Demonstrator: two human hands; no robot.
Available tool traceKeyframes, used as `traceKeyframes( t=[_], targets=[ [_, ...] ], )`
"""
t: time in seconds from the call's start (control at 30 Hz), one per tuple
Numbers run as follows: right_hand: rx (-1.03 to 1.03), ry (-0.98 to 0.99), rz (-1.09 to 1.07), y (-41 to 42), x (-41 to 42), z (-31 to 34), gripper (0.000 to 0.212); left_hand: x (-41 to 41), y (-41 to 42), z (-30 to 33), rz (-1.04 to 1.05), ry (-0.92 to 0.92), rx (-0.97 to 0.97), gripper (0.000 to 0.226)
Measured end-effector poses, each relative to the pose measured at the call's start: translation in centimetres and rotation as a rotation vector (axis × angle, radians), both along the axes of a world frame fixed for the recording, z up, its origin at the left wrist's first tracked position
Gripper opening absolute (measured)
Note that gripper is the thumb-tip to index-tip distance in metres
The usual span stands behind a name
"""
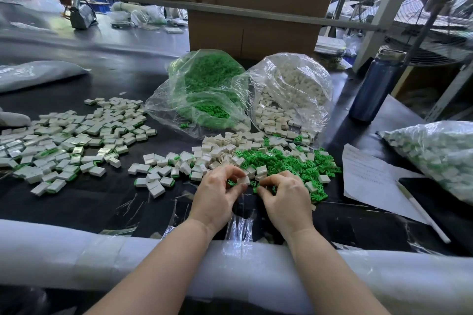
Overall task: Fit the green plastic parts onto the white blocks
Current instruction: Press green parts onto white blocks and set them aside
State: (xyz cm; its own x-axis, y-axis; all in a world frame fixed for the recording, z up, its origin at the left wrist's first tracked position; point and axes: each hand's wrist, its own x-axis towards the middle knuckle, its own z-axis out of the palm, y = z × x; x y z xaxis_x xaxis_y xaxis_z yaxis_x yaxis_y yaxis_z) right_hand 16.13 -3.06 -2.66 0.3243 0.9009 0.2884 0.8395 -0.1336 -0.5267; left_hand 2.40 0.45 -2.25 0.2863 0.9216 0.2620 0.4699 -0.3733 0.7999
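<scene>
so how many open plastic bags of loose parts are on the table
2, side by side behind the loose piles: the bag of green parts on the left, the bag of white blocks to its right. Other bags at the edges look closed.

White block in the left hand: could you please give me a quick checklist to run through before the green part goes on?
1. White block pinched in left hand: ok.
2. Green part at the fingertips of right hand: ok, though mostly hidden.
3. Block's opening facing the part: cannot tell.
4. Part already seated on block: not ok, they are apart.
5. Loose green parts within reach: ok.
6. Finished pile set apart on the left: ok.
</scene>
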Motion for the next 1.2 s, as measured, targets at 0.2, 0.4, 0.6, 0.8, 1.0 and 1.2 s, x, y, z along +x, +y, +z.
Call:
traceKeyframes(
  t=[0.2,0.4,0.6,0.8,1.0,1.2],
  targets=[
    [-0.049,-0.055,0.004,0.2,-0.2,-0.2,0.018,0.0,-0.1,0.0,-0.028,-0.045,-0.046,0.009],
    [-0.021,-0.053,0.025,0.3,-0.1,-0.4,0.013,-0.1,0.0,-0.1,-0.030,-0.070,-0.128,0.008],
    [0.130,0.376,0.134,-0.1,-0.1,0.2,0.012,-0.1,0.0,0.0,-0.065,-0.093,-0.180,0.010],
    [0.137,0.517,0.205,-0.1,-0.1,0.4,0.022,-0.2,0.0,-0.1,-0.110,-0.096,-0.215,0.008],
    [0.162,0.626,0.226,0.0,-0.1,0.6,0.022,-0.3,0.2,-0.1,-0.077,-0.156,-0.176,0.025],
    [0.153,0.662,0.232,-0.1,0.0,0.8,0.026,-0.3,0.2,-0.2,-0.068,-0.206,-0.153,0.024]
  ],
)
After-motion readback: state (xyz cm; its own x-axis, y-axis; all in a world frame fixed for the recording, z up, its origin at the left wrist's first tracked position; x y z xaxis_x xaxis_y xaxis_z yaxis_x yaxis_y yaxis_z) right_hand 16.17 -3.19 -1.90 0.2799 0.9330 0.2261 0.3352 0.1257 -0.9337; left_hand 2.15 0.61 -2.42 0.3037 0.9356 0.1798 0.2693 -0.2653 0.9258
